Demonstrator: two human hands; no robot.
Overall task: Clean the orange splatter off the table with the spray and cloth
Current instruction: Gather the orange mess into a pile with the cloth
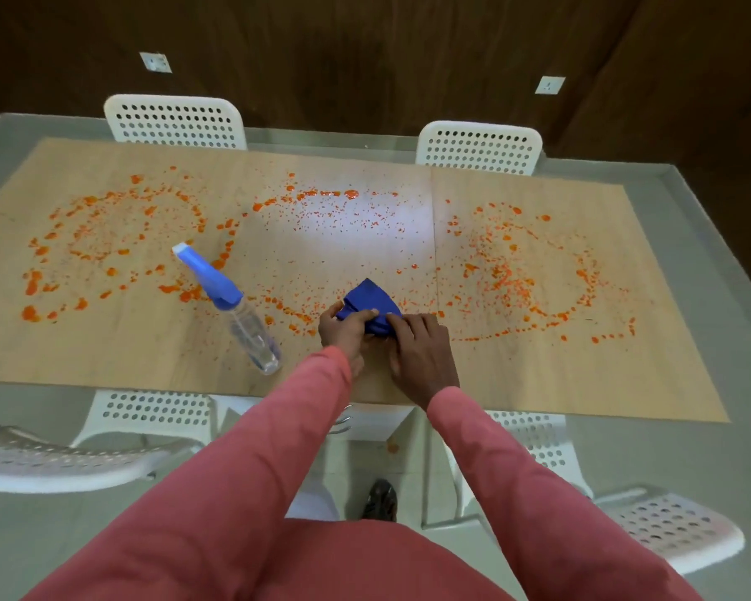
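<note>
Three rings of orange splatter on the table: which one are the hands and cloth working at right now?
The middle ring. Both hands, left hand and right hand, hold the blue cloth on its near edge; the left ring and right ring lie off to either side.

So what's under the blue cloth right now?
The blue cloth lies on the table among orange splatter; both hands grip its near edge. Whatever lies beneath it is covered.

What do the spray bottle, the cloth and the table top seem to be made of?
Spray bottle: clear plastic, apparently; see-through body, blue head. Cloth: soft blue fabric, folding under both hands. Table top: pale wood or laminate; faint grain, glossy glare.
</note>
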